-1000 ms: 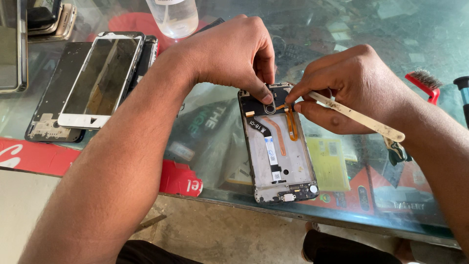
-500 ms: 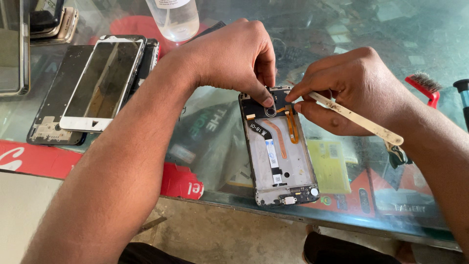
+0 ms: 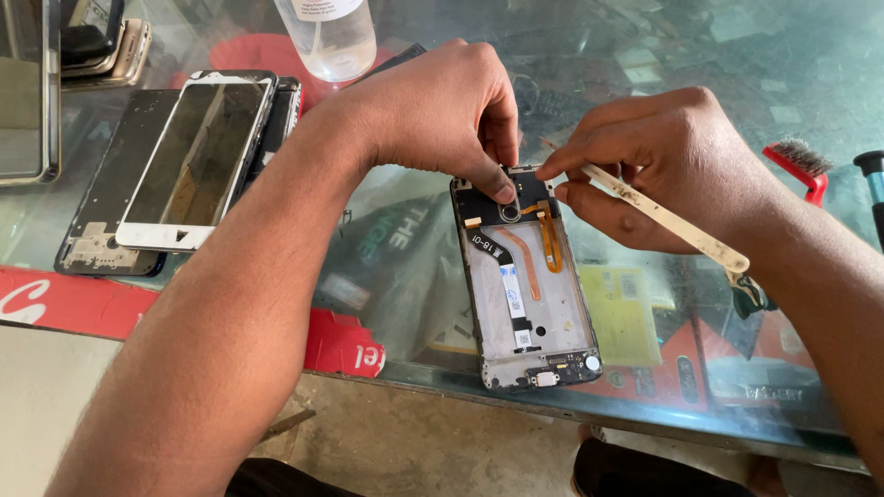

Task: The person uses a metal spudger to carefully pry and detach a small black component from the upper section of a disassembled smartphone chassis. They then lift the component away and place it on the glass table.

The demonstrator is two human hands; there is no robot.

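Note:
An opened phone frame (image 3: 529, 294) lies on the glass counter (image 3: 414, 267), its orange and white flex cables exposed. My left hand (image 3: 442, 115) presses down on the frame's top end with thumb and fingers. My right hand (image 3: 672, 166) grips a pale flat pry tool (image 3: 658, 213) whose tip rests at the frame's top right corner.
At the left lie a white phone screen (image 3: 198, 161) and a dark phone frame (image 3: 115, 198). A clear bottle (image 3: 327, 37) stands at the back. A red-handled brush (image 3: 799, 166) and a dark tool handle (image 3: 871, 179) sit at the right. The counter's near edge runs under the phone.
The tool's tip has moved from over the orange cable up to the frame's top corner. My left fingers have shifted slightly on the top end.

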